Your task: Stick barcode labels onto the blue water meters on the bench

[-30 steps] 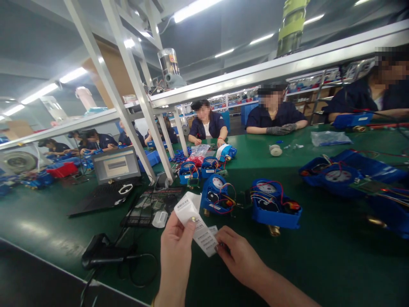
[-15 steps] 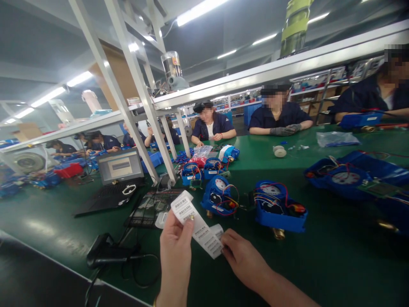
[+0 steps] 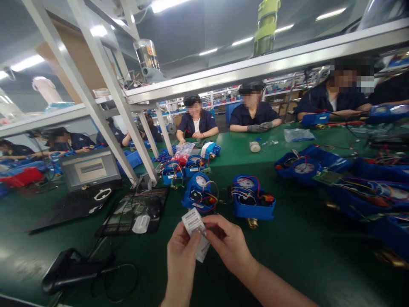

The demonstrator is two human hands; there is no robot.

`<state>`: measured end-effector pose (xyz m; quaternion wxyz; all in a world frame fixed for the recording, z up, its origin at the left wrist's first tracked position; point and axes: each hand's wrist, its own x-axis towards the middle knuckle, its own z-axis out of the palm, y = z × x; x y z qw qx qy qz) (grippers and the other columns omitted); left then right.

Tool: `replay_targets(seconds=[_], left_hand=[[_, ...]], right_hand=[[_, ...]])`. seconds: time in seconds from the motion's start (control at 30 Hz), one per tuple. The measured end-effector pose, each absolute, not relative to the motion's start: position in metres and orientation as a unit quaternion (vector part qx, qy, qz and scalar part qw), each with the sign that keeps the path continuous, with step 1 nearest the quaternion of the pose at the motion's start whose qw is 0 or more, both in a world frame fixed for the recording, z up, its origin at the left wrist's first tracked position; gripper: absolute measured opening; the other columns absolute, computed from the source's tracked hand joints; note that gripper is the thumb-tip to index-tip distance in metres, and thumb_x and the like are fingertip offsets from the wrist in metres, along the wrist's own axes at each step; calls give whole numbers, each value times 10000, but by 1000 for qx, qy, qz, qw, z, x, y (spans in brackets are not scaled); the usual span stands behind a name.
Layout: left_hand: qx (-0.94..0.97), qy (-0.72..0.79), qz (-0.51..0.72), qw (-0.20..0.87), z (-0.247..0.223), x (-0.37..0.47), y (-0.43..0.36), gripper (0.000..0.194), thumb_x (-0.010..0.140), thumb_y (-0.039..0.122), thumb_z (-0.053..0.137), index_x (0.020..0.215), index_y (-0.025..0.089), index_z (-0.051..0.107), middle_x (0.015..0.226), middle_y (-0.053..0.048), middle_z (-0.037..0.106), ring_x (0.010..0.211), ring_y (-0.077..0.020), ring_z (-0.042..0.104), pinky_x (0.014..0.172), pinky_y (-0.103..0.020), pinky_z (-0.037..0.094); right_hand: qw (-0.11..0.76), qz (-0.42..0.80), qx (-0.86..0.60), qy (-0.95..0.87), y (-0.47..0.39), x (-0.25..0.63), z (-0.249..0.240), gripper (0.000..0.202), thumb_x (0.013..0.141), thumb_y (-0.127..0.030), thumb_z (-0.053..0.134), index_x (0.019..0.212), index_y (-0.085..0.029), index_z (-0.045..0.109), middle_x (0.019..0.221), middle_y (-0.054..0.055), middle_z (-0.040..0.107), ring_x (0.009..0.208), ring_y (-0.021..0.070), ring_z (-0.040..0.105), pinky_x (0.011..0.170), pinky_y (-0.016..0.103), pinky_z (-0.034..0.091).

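Observation:
Between my two hands is a strip of white barcode labels (image 3: 193,221), its lower end hanging below the fingers. My left hand (image 3: 182,247) pinches it from the left, thumb on the printed face. From the right, my right hand (image 3: 228,241) has thumb and fingertips closed on the strip's edge. Just beyond the strip sits a blue meter (image 3: 198,192) with a round dial and loose wires. Another blue meter (image 3: 254,198) with a brass fitting lies right of it.
At left are an open laptop (image 3: 91,168), a dark mat (image 3: 128,209) with a mouse (image 3: 153,207), and a black barcode scanner (image 3: 68,268) with its cable. More blue meters (image 3: 345,179) crowd the right. Metal shelf posts (image 3: 105,94) rise at left. Co-workers (image 3: 196,119) sit across the green table.
My right hand has moved up along the label strip, close to my left thumb. Less of the strip shows now. The view has swung to the right.

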<state>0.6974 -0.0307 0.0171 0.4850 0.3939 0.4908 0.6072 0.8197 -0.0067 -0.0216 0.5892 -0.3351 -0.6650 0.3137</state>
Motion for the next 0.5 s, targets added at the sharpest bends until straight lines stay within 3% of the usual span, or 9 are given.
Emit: replay_targets(seconds=[0.27, 0.5], left_hand=[[356, 560, 574, 480, 0, 686, -23, 542, 683, 522, 710, 1016, 96, 673, 776, -67, 690, 641, -185, 601, 539, -246, 426], [411, 592, 551, 421, 2, 682, -26, 496, 675, 545, 704, 903, 103, 699, 730, -34, 662, 663, -168, 538, 599, -246, 409]], right_hand=[[578, 293, -336, -683, -7, 821, -19, 237, 813, -140, 540, 1001, -222, 659, 869, 16, 640, 747, 156, 580, 624, 248, 444], [558, 276, -346, -702, -7, 820, -16, 143, 788, -93, 555, 836, -201, 636, 764, -12, 608, 686, 133, 552, 642, 237, 433]])
